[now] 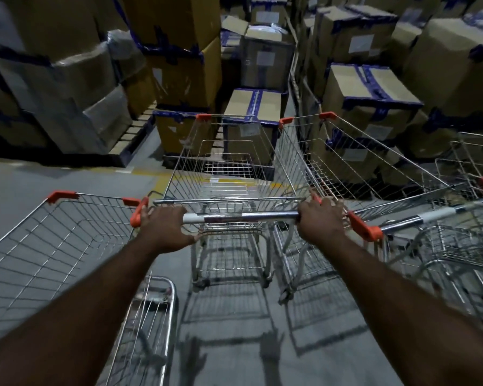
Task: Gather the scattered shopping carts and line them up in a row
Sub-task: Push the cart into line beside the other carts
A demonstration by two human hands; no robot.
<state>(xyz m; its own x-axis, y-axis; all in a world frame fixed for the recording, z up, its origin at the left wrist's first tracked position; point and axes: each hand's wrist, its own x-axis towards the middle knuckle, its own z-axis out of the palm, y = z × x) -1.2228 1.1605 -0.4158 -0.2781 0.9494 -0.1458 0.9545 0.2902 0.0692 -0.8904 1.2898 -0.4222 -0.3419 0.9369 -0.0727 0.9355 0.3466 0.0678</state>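
Both hands grip the handle bar (pixel 240 217) of the middle cart (pixel 229 174). Left hand (pixel 165 229) is wrapped around the bar's left end, fingers curled over the top, thumb underneath, right beside the orange end cap (pixel 136 215). Right hand (pixel 321 218) is wrapped around the bar's right end, knuckles up, fingers closed over the bar. Both arms are extended forward, bare forearms.

Positions, all relative to the middle cart:
- Middle cart: wire basket, empty, front orange corner (pixel 203 116) pointing toward a stack of cardboard boxes (pixel 251 107) with blue tape. It stands on grey floor (pixel 67 176); a yellow floor line (pixel 162 182) passes under its front left.
- Left cart (pixel 53 235): just beside it on the left, basket empty, its orange corners (pixel 62 195) level with the held handle. Whether the two baskets touch cannot be told.
- Right cart (pixel 346 162): just beside it on the right, angled slightly outward, its near side close against the middle cart's wall; contact is likely at the handle end but not certain. Its handle (pixel 430 215) runs off to the right with an orange cap (pixel 363 227) next to the right hand.
- Further cart (pixel 474 162): beyond the right cart, at the frame's right edge, only partly visible.
- Low wire frame (pixel 151 316): behind and left, below the left forearm.

More taped boxes (pixel 374 87) are stacked ahead and right; wrapped boxes on a pallet (pixel 129 135) ahead and left. Lighting dim, some motion blur.
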